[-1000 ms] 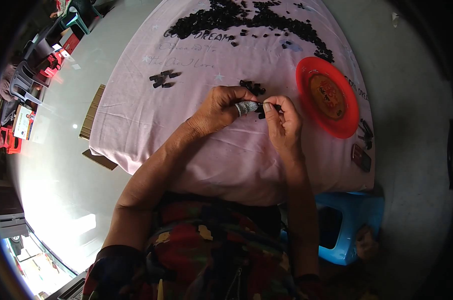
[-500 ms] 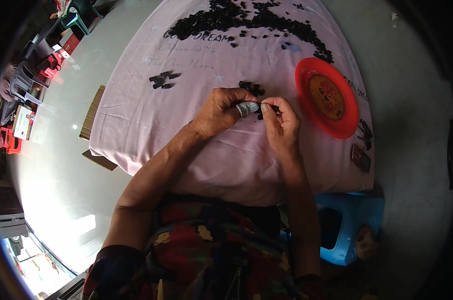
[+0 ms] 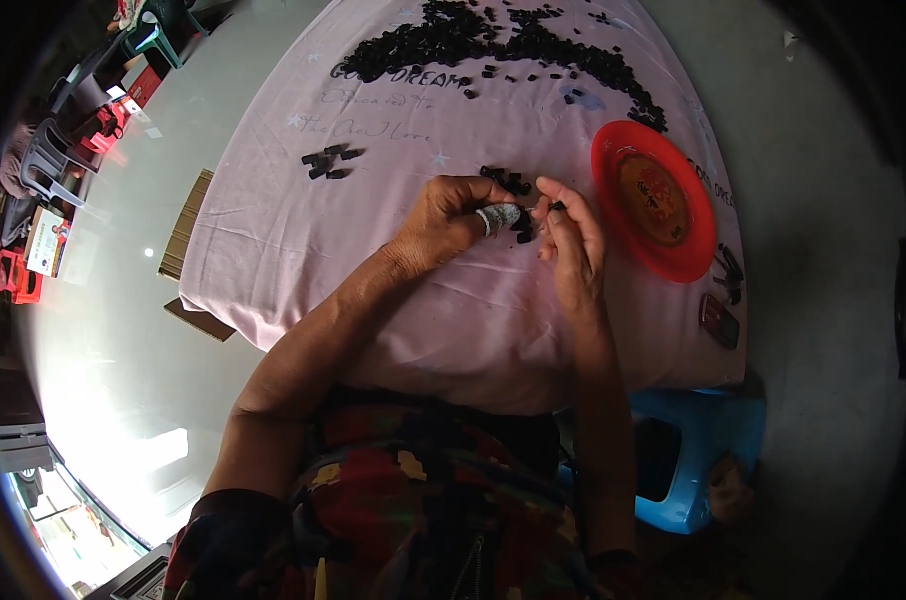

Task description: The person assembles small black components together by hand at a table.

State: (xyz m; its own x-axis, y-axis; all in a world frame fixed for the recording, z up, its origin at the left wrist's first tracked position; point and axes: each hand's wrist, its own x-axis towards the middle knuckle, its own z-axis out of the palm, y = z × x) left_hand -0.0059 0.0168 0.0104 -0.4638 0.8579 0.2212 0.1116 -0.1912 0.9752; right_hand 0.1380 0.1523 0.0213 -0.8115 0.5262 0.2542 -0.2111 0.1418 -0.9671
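Observation:
Over the pink-covered table, my left hand (image 3: 438,218) is closed, thumb against forefinger. A grey-and-white wrap (image 3: 497,218) covers the thumb; whatever lies in that pinch is too small to tell. Just to its right, my right hand (image 3: 575,245) grips a small black piece (image 3: 558,206) between thumb and fingers, the forefinger raised. A little cluster of similar black pieces (image 3: 506,181) lies just beyond the fingertips, with a few more beneath them. Several black pieces (image 3: 330,160) sit apart to the left.
A large heap of black pieces (image 3: 413,50) spreads across the table's far side. To the right are a red plate (image 3: 612,150), thin black items (image 3: 729,270) and a dark red phone (image 3: 719,320). A blue stool (image 3: 711,430) stands below the table's right corner; cardboard (image 3: 188,230) sticks out at left.
My right hand has drawn slightly away from the left, its forefinger lifting, with a black piece now showing in its grasp. The left hand has barely moved.

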